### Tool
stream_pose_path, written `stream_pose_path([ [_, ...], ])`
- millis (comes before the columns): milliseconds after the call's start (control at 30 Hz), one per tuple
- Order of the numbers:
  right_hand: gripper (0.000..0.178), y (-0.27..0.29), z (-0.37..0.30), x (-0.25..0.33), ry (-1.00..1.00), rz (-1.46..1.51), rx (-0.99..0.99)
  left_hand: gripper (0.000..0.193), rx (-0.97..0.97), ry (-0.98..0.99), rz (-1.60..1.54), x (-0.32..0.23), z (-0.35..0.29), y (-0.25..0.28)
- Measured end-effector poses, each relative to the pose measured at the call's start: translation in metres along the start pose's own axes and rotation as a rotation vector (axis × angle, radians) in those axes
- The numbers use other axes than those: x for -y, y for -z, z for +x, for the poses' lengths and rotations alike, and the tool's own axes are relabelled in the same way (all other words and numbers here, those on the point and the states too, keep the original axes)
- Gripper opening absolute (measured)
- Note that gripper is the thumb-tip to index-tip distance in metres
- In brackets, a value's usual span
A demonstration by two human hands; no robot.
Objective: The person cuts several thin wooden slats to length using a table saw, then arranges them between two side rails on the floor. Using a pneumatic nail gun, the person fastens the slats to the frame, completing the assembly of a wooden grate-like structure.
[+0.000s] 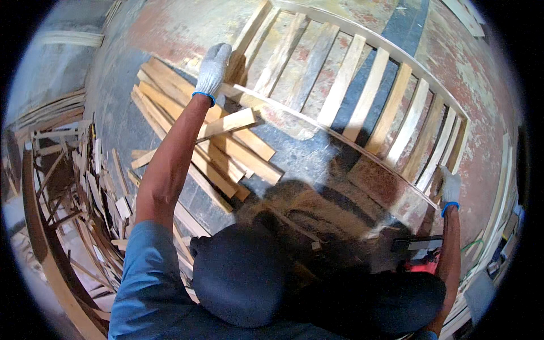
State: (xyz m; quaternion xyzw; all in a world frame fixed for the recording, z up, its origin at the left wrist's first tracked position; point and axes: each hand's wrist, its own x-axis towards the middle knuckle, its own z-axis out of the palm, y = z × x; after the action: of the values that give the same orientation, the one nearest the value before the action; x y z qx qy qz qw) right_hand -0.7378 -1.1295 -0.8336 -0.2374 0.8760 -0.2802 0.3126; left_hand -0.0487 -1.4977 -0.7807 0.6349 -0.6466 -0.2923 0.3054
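Observation:
A long wooden frame [340, 85] of two rails joined by several cross slats lies slanted over the painted floor in front of me. My left hand [213, 68], in a white knit glove with a blue cuff, is closed on the frame's left end where the near rail [317, 127] meets the end slat. My right hand [450, 187], gloved the same way, grips the frame's right end at the near corner. Both my arms are stretched wide apart. My dark-trousered knees [243, 277] fill the lower middle.
A stack of loose planks [187, 113] lies on the floor under my left arm. A heap of scrap offcuts [73, 187] and a curved wooden piece [39, 243] crowd the left. A red and black tool [422, 258] sits by my right knee. More boards [501, 192] line the right.

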Motion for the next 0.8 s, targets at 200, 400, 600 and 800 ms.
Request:
stream_pose_path([
  [200, 0.042, -0.008, -0.057, -0.030, 0.032, -0.171, -0.055, 0.058, 0.068, -0.027, 0.215, 0.007, -0.139, 0.080],
  [400, 0.046, -0.035, -0.098, 0.010, -0.114, -0.033, 0.074, 0.059, 0.159, -0.225, 0.620, 0.066, -0.198, 0.140],
  [600, 0.045, -0.001, -0.076, -0.044, 0.225, -0.599, 0.050, 0.044, 0.429, -0.234, 0.709, 0.027, -0.167, 0.131],
  [800, 0.069, -0.011, -0.135, 0.054, 0.190, -0.439, -0.242, 0.037, 0.474, -0.180, 0.582, 0.012, -0.206, 0.129],
])
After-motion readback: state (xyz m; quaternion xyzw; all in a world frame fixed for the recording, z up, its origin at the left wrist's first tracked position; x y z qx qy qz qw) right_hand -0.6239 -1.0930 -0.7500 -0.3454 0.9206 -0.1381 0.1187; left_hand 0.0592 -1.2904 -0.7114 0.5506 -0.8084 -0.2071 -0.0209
